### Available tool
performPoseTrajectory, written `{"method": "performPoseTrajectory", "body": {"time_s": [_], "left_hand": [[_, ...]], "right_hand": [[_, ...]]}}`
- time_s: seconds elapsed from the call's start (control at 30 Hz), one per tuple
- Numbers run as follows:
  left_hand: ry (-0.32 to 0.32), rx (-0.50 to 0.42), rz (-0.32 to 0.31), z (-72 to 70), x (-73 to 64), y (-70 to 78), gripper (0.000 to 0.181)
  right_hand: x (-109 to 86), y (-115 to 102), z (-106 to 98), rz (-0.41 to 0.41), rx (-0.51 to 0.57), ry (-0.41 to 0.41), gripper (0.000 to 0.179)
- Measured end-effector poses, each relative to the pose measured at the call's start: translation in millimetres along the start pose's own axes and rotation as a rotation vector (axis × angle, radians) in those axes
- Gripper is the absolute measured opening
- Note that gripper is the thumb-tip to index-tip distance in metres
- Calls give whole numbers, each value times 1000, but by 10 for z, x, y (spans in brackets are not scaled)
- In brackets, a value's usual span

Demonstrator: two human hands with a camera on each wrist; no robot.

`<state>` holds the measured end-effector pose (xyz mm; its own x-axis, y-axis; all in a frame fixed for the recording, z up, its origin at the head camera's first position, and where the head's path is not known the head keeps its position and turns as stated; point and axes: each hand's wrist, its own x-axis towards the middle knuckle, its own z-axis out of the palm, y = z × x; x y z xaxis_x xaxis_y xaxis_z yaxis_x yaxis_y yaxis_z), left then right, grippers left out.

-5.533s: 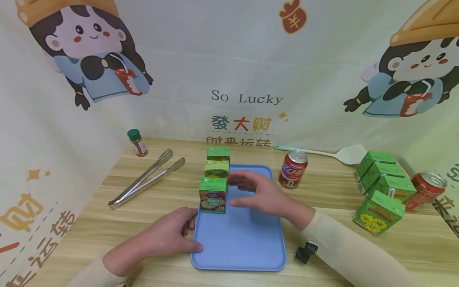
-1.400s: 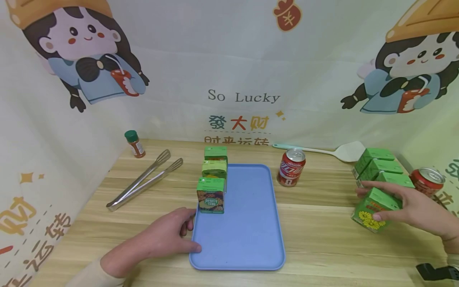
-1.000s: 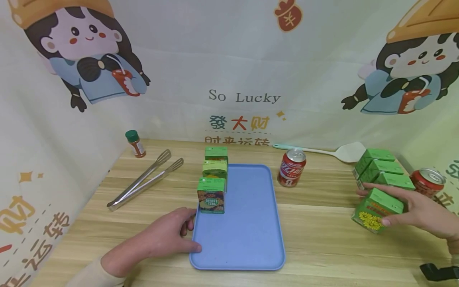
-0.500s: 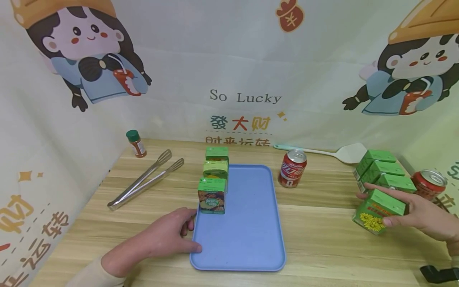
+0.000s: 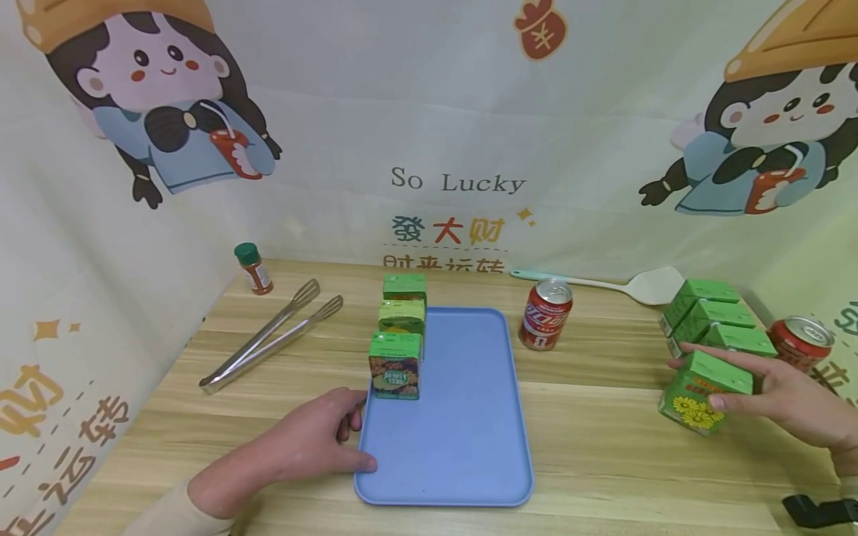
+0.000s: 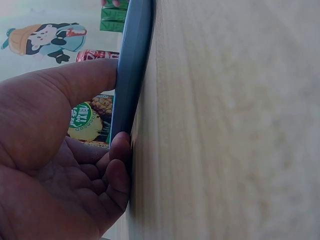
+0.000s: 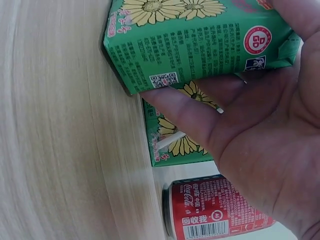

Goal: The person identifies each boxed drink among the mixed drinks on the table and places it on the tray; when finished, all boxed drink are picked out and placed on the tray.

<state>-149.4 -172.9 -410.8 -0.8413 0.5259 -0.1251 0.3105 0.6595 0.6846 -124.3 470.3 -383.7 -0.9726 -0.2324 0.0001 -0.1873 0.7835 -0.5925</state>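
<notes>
My left hand grips the left rim of the blue tray, the thumb over the edge and the other fingers curled at its side. At the right of the table, my right hand holds a green drink carton printed with yellow flowers. In the right wrist view, this carton lies between thumb and fingers, with its bottom close to the table. Several more green cartons stand in a row just behind it. On the tray's left side is a carton with a brown picture, in front of two others.
A red cola can stands right of the tray, and another can is beside the right-hand cartons. Metal tongs and a green-capped seasoning bottle lie to the left. A white spatula rests along the back edge.
My right hand has gone from beside the tray's cartons to the right, where it has taken hold of the front flower carton. That carton has barely shifted. My left hand stays on the tray.
</notes>
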Motion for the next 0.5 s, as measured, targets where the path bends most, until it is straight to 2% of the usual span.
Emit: {"method": "performPoseTrajectory", "body": {"time_s": [0.23,0.5], "left_hand": [[-4,-3,-6,2,5,-5,86],[-8,-4,-10,3,10,-2,80]], "right_hand": [[24,-58,3,77,-48,8,68],[50,-106,5,145,-18,37,65]]}}
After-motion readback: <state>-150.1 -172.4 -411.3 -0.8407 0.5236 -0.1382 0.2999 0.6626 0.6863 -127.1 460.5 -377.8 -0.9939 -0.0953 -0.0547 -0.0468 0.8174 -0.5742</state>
